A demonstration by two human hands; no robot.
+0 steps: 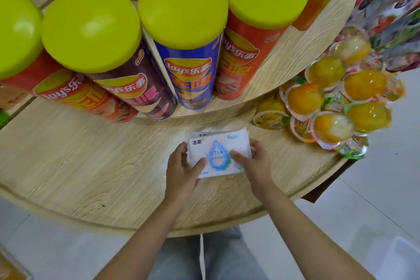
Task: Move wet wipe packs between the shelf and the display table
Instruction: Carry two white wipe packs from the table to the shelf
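Note:
A small stack of white wet wipe packs [218, 150] with a blue drop print lies on the lower tier of the round wooden display table [91, 166]. My left hand [181, 168] grips the stack's left end, thumb on top. My right hand [254, 163] grips the right end, thumb across the top pack. At least one more pack shows under the top one at the far edge.
Tall crisp cans with yellow-green lids [181, 41] stand on the raised tier right behind the packs. A heap of orange jelly cups [329, 102] lies to the right. The table's front rim [159, 227] curves just before my legs; pale floor tiles surround it.

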